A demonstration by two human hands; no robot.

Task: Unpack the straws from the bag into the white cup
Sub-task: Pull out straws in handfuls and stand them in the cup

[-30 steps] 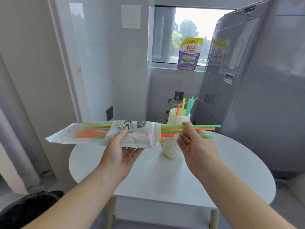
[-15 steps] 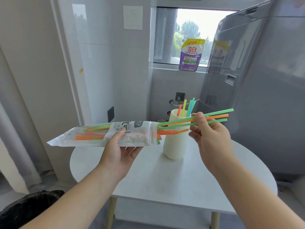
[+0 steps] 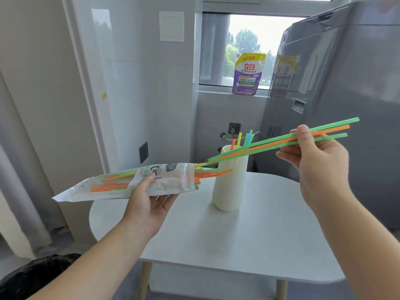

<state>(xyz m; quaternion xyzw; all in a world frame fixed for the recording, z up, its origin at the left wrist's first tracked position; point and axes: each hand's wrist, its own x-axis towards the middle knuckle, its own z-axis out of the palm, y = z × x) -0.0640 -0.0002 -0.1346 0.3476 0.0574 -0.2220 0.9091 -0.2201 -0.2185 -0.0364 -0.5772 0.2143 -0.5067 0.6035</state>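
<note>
My left hand [image 3: 149, 202] grips a clear plastic straw bag [image 3: 121, 182] from below, holding it almost level above the table's left side, its open mouth facing right. Green, orange and yellow straws show through it and poke out of the mouth. My right hand [image 3: 318, 156] pinches three long straws [image 3: 270, 144], two green and one orange, raised up to the right; their far tips still reach the bag's mouth. Behind them a ribbed white cup [image 3: 229, 187] stands upright on the table, with several coloured straws [image 3: 244, 138] sticking out of its top.
The white rounded table [image 3: 255, 239] carries the cup. A tall grey refrigerator [image 3: 346, 87] stands close on the right. A purple detergent pouch [image 3: 247, 74] sits on the window sill behind. A black bin bag [image 3: 34, 276] lies at the lower left.
My right hand has drawn the three straws up and to the right, nearly out of the bag. The bag in my left hand has tilted slightly, its mouth higher.
</note>
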